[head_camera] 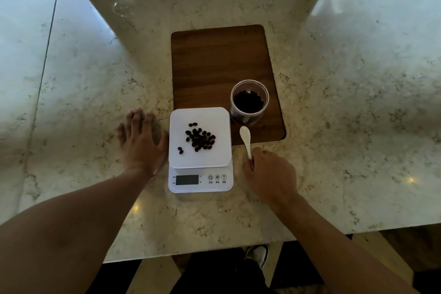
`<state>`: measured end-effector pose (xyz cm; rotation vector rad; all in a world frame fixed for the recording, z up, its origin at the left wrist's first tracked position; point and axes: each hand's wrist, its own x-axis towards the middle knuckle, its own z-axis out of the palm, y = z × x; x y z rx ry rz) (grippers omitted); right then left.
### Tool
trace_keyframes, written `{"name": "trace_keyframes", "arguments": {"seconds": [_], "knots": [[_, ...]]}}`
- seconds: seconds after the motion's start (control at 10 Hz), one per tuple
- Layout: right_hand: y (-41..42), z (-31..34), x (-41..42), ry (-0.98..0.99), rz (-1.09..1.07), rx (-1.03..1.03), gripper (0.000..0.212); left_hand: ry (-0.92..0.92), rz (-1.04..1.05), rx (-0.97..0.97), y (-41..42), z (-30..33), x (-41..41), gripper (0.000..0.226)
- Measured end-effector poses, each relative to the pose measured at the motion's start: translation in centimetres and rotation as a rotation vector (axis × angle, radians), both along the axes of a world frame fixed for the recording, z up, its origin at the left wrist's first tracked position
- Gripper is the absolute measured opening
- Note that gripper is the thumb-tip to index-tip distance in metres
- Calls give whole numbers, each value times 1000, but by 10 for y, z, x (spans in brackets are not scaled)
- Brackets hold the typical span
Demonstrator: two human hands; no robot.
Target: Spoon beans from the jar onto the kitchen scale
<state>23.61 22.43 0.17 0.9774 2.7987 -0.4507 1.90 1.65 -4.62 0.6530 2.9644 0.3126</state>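
A white kitchen scale (176, 117) stands on the marble counter with a heap of dark beans (200, 137) on its platform and two loose beans near its front left. Its display is dark. Behind and to the right, an open clear jar (249, 102) holds more dark beans. My right hand (269, 174) rests to the right of the scale, shut on the handle of a white spoon (245, 137); the spoon's empty bowl points toward the jar. My left hand (140, 141) lies flat on the counter, fingers spread, just left of the scale.
A dark wooden board (219, 62) lies under the jar and behind the scale. A clear lid or glass (123, 8) sits far back on the left. The marble counter's front edge (214, 249) runs near my body; a shoe shows below.
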Motion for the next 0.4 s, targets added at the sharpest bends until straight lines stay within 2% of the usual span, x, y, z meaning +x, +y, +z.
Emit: {"name": "trace_keyframes", "arguments": {"seconds": [0.2, 0.4], "knots": [[7, 3, -6, -54, 47, 9, 29, -1, 3, 3, -1, -3, 0, 73], [12, 13, -15, -15, 3, 38, 37, 14, -5, -10, -1, -6, 2, 72]]}}
